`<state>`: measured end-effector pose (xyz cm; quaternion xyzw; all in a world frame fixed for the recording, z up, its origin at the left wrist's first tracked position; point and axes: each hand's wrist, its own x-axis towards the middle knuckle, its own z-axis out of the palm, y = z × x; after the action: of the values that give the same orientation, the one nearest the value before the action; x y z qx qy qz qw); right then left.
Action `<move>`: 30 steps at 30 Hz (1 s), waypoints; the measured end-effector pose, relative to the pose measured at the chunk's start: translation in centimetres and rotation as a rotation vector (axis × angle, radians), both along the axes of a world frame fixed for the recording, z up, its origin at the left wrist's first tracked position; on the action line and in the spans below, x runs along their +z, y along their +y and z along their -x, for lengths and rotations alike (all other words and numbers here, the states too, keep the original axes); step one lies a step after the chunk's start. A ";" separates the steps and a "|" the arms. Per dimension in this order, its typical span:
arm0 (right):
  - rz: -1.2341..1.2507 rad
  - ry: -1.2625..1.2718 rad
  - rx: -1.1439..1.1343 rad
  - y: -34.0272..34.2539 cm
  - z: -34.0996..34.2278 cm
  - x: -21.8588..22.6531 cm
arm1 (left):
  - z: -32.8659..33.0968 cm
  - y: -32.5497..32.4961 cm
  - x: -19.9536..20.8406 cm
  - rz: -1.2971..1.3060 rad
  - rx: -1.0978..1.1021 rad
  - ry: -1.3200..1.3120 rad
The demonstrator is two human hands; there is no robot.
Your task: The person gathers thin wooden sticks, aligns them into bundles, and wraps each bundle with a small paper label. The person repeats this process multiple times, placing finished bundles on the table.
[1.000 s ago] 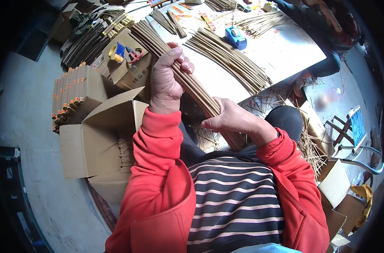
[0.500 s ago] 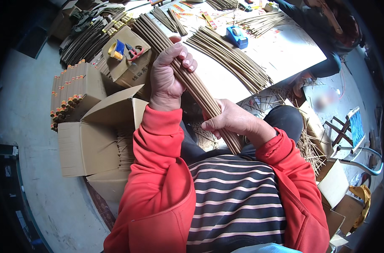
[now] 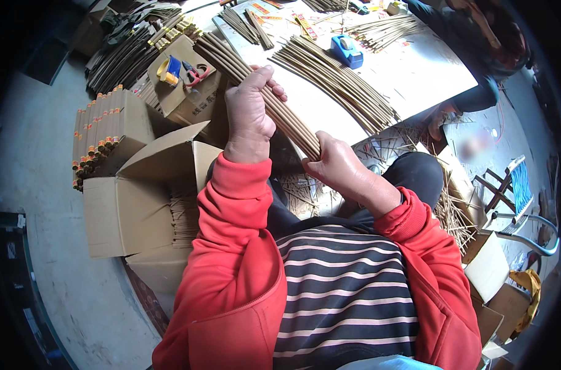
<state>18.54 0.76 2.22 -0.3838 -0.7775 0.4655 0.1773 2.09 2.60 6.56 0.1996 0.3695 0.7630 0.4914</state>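
A bundle of long brown incense sticks [image 3: 292, 127] slants from upper left to lower right in front of me, held between both hands. My left hand [image 3: 249, 114] is closed round its middle, thumb on top and fingertips showing at the far side. Against the lower end is my right hand [image 3: 343, 161], closed, its thumb side toward the stick ends; most of its fingers are hidden under it. More loose brown sticks [image 3: 336, 83] lie in a wide row on the white table [image 3: 428, 86] just beyond the bundle.
A blue tape dispenser [image 3: 347, 52] stands on the table. Left are red-handled scissors [image 3: 197, 74] on a carton, labelled bundles [image 3: 98, 126] and an open cardboard box [image 3: 142, 209] with sticks inside. Another person [image 3: 483, 37] sits at the far right. Scattered sticks [image 3: 456, 219] lie at my right.
My right hand has slid up to the bundle's lower end, which no longer sticks out below it. The bundle has shifted slightly up and left, and the left hand's grip has turned a little.
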 end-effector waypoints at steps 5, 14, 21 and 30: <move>0.768 0.297 0.248 0.9 -0.9 1.6 | 1.6 0.1 -0.4 -0.252 -0.339 -0.184; 0.576 0.184 0.147 0.0 -0.4 1.9 | 1.2 -0.7 -0.4 -0.197 -0.245 -0.167; -0.085 0.003 0.021 -0.1 -0.2 -1.9 | 0.1 -0.5 -1.1 0.016 -0.017 -0.006; 0.346 0.027 0.068 -0.1 0.1 0.8 | 0.6 -0.8 -1.0 -0.014 -0.063 -0.057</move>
<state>18.41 0.66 2.98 -0.3755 -0.6958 0.6035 0.1031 1.51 1.82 5.56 0.1928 0.3433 0.7552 0.5241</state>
